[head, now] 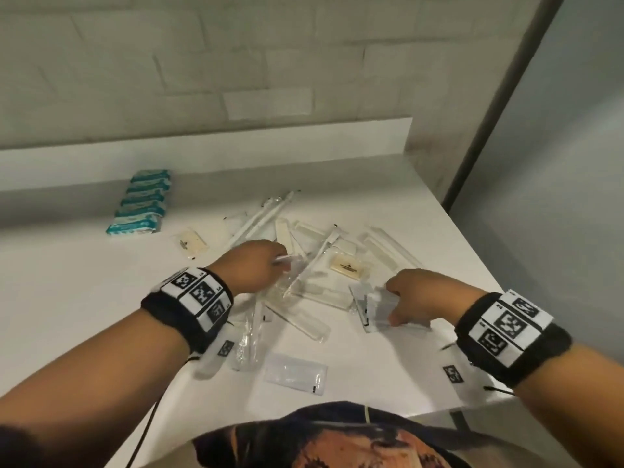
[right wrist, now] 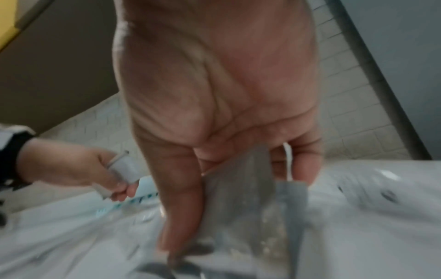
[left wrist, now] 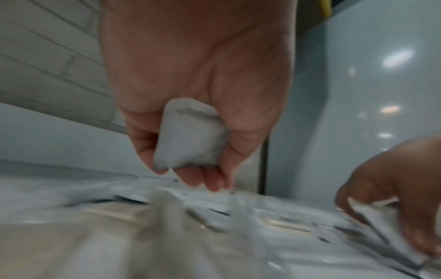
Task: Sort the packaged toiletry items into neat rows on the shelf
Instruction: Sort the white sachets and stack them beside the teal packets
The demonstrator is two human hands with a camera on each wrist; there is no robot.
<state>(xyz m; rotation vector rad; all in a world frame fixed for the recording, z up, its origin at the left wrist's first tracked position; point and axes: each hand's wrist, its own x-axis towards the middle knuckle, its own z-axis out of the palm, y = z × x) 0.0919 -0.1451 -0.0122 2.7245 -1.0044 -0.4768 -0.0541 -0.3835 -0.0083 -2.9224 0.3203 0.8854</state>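
Meanwhile the left hand (head: 256, 265) grips a small white packet (left wrist: 190, 136) above the pile of wrapped toiletries (head: 314, 265) on the counter (head: 84, 298); the right hand (head: 415, 295) pinches clear sachets (head: 374, 309) there.

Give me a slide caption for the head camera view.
Both hands pick packets from a jumbled pile; teal packs already form a row.

- A bathroom or hotel washroom, by the look of it; pale rectangular wall tiles (head: 236, 62) laid like brick run behind a white counter (head: 84, 298) with a low raised back ledge (head: 202, 140)
- A frosted glass panel (head: 557, 163) in a dark metal frame stands at the right, like a shower screen
- Guest-style amenities litter the counter: wrapped toothbrushes (head: 260, 214), combs (head: 300, 320), soap sachets (head: 349, 265), teal tissue packs (head: 141, 204)
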